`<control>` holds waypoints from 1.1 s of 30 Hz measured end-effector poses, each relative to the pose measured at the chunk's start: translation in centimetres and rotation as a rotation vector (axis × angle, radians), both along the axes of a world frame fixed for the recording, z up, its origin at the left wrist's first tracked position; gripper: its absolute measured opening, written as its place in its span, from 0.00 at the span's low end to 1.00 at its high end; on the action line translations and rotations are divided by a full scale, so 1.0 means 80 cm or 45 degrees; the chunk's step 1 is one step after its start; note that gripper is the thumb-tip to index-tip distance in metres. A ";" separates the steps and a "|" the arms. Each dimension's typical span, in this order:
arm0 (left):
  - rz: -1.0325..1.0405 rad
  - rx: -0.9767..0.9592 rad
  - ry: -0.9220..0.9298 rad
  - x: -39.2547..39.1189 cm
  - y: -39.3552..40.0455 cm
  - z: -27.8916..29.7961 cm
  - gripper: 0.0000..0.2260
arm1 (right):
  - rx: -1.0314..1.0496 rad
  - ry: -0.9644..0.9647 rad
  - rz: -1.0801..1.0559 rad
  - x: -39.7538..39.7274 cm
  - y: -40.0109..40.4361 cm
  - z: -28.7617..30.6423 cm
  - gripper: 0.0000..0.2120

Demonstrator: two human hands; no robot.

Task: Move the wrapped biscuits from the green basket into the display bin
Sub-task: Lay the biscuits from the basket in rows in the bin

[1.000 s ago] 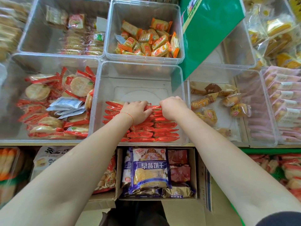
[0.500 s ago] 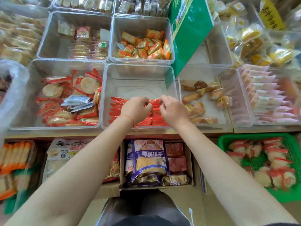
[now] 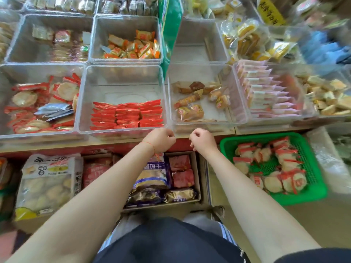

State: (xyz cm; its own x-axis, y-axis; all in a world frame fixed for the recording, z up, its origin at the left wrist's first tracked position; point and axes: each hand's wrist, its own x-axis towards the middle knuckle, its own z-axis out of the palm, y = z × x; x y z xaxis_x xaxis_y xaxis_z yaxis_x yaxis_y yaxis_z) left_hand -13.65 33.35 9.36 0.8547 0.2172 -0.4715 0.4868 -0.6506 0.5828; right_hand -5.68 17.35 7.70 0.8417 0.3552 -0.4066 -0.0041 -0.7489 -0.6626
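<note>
Nearest us, below the shelf edge, a cardboard box (image 3: 197,179) holds a purple biscuit bag (image 3: 153,173) and red and gold packs. To its right the green basket (image 3: 313,188) sits on the floor, wrapped biscuits (image 3: 273,184) with red ends heaped loosely inside it. Our left hand (image 3: 161,139) and right hand (image 3: 203,141) hang in front of the shelf's front edge, fingers loosely curled, nothing in either. Just beyond them the clear display bin (image 3: 83,118) holds neat rows of red-wrapped biscuits (image 3: 127,115) along its near wall, the far half bare. The bin to its left (image 3: 3,133) carries round red-wrapped crackers, the bin to its right (image 3: 171,118) a few brown pastries. A second ago both hands were down among the red rows; now they are out over the bin's front rim.
</note>
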 end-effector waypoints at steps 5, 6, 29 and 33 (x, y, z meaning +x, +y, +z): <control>0.118 -0.178 0.102 0.069 -0.130 -0.037 0.09 | -0.087 -0.002 0.068 0.062 -0.119 -0.036 0.15; 0.146 -0.217 0.124 0.085 -0.159 -0.046 0.09 | -0.117 -0.021 0.086 0.080 -0.149 -0.046 0.15; 0.812 -0.567 0.367 0.220 -0.391 -0.175 0.09 | -0.508 0.160 0.386 0.259 -0.365 -0.223 0.29; 0.828 -0.554 0.391 0.220 -0.396 -0.182 0.07 | -0.553 0.156 0.441 0.261 -0.359 -0.228 0.18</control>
